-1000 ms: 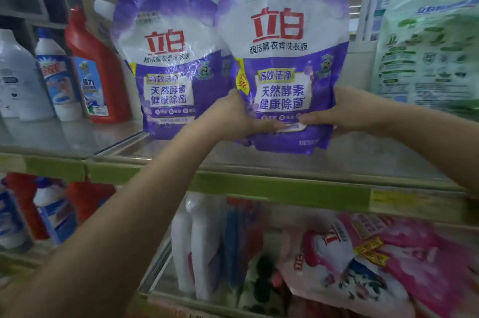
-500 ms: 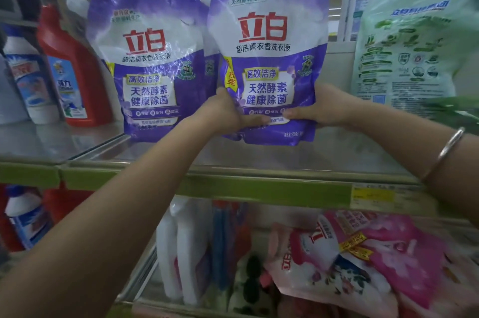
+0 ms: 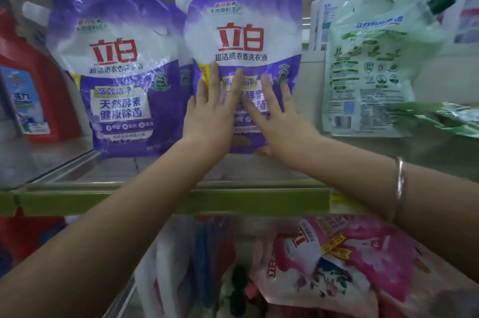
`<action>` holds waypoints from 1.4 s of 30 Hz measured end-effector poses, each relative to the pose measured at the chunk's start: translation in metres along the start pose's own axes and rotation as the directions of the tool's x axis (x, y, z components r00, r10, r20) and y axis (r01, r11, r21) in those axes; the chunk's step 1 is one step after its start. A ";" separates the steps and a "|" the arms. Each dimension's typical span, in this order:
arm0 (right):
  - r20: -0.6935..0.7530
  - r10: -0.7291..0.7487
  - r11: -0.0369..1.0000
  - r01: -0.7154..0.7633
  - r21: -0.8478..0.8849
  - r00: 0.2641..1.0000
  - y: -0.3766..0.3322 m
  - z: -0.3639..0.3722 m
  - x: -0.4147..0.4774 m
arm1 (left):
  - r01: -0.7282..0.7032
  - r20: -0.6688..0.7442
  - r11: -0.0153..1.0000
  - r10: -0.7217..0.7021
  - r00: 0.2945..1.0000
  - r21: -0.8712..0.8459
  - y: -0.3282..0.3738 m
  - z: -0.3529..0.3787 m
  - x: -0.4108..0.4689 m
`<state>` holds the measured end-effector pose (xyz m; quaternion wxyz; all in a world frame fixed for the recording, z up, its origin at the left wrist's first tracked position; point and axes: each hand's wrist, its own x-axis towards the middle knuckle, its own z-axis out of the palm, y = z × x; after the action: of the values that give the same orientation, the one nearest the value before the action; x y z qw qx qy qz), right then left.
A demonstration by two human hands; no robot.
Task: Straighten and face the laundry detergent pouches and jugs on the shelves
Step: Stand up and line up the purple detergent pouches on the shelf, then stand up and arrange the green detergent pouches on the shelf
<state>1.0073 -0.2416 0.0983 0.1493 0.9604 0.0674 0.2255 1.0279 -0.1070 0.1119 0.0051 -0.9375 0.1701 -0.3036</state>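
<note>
- A tall red plastic jug (image 3: 36, 71) with a blue label stands at the far left of the shiny metal top shelf (image 3: 64, 162). The edge of the view cuts part of it off.
- Next to it stands a purple and white soft pouch (image 3: 116, 63) with big red letters. It is upright and its front faces out. Its white cap (image 3: 33, 10) sticks up at the top left corner.
- Just beside it stands a second purple and white pouch (image 3: 243, 30) of the same kind. It is upright on the top shelf with its front facing out. Its left edge covers a bit of the first one.
- The left hand (image 3: 207, 118) lies flat on the lower front of this second pouch. Its fingers (image 3: 214, 76) are straight, spread apart and point up.
- The right hand (image 3: 282, 123) presses flat on the same pouch, just beside the left hand. Its fingers (image 3: 270, 92) are straight and spread wide too, and one crosses a left finger. The thumb sits at the pouch's bottom edge. A thin silver bangle (image 3: 399, 183) is on the wrist.
- White plastic bottles with blue caps (image 3: 326, 22) stand in a row further back.
- A green and white soft pouch (image 3: 368, 71) stands to the right, apart from the purple ones. Its back, with a barcode, faces out.
- Another green pouch (image 3: 440, 116) lies flat at the far right.
- The lower shelf holds blurry white bottles (image 3: 166, 266) and a pink soft pouch (image 3: 363, 253) lying tilted.
</note>
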 end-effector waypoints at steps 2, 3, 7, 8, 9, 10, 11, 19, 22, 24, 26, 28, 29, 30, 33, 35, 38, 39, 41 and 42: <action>0.014 0.018 1.000 -0.019 0.016 1.000 0.001 0.004 0.003 | 0.008 0.028 1.000 -0.009 1.000 0.011 0.002 0.002 0.003; 0.017 0.018 1.000 -0.018 0.020 1.000 0.001 0.005 0.003 | 0.013 0.045 1.000 -0.014 0.999 0.020 0.002 0.002 0.004; 0.038 0.015 0.998 -0.017 0.053 0.999 0.003 0.006 0.002 | 0.031 0.072 0.999 -0.032 0.997 0.024 0.005 0.001 0.002; 0.042 0.007 0.999 -0.009 0.053 0.999 0.003 0.005 0.001 | 0.040 0.085 0.999 -0.042 0.996 0.029 0.007 -0.002 0.001; 0.043 -0.006 0.998 0.003 0.057 0.999 0.005 0.002 -0.001 | 0.048 0.101 0.998 -0.051 0.994 0.033 0.011 -0.006 -0.001; 0.042 -0.024 0.998 0.021 0.067 0.999 0.007 0.000 -0.003 | 0.050 0.109 0.998 -0.054 0.993 0.035 0.016 -0.012 -0.002; 0.041 -0.043 0.996 0.039 0.078 0.998 0.010 -0.004 -0.007 | 0.043 0.109 0.998 -0.047 0.993 0.035 0.023 -0.017 -0.004; 0.154 0.036 0.974 -0.069 0.216 0.987 0.059 -0.022 -0.072 | -0.008 0.166 1.000 0.009 0.986 -0.004 0.116 -0.048 -0.017; 0.091 0.068 0.959 -0.090 0.269 0.994 0.086 -0.023 -0.107 | -0.008 0.188 0.993 0.030 0.982 -0.118 0.161 -0.053 -0.025; -0.003 0.083 0.951 -0.079 0.298 0.997 0.107 -0.024 -0.135 | -0.039 0.170 0.981 0.072 0.983 -0.190 0.188 -0.056 -0.031; -0.025 0.087 0.954 -0.076 0.290 0.996 0.128 -0.024 -0.163 | -0.086 0.184 0.967 0.131 0.974 -0.238 0.218 -0.060 -0.037; -0.011 0.082 0.957 -0.076 0.281 0.997 0.149 -0.023 -0.188 | -0.138 0.197 0.950 0.197 0.960 -0.279 0.250 -0.061 -0.043; -0.017 0.081 0.957 -0.072 0.280 0.997 0.160 -0.022 -0.198 | -0.165 0.186 0.941 0.226 0.956 -0.295 0.265 -0.063 -0.046; -0.030 0.080 0.957 -0.068 0.283 0.996 0.170 -0.021 -0.207 | -0.191 0.165 0.931 0.250 0.954 -0.310 0.279 -0.064 -0.047; -0.032 0.067 0.947 -0.054 0.317 0.997 0.197 -0.024 -0.225 | -0.166 0.154 0.928 0.227 0.961 -0.335 0.308 -0.071 -0.049; -0.013 0.074 0.946 -0.066 0.318 0.997 0.211 -0.027 -0.233 | -0.071 0.192 0.926 0.151 0.970 -0.370 0.316 -0.076 -0.047; -0.005 0.101 0.936 -0.093 0.341 0.995 0.226 -0.028 -0.238 | 0.039 0.232 0.906 0.066 0.971 -0.421 0.320 -0.085 -0.047; -0.001 0.108 0.934 -0.101 0.343 0.994 0.230 -0.028 -0.238 | 0.082 0.264 0.892 0.043 0.963 -0.444 0.320 -0.087 -0.047; 0.015 0.117 0.930 -0.115 0.350 0.993 0.236 -0.026 -0.236 | 0.227 0.380 0.789 0.009 0.925 -0.571 0.320 -0.085 -0.045; 0.026 0.126 0.924 -0.127 0.360 0.992 0.239 -0.024 -0.234 | 0.327 0.444 0.689 -0.008 0.896 -0.647 0.319 -0.084 -0.043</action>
<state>0.8030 -0.5076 0.0983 -0.0444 0.9740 0.0456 0.2172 0.8467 -0.3858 0.1201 -0.3477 -0.9201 0.1798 -0.0120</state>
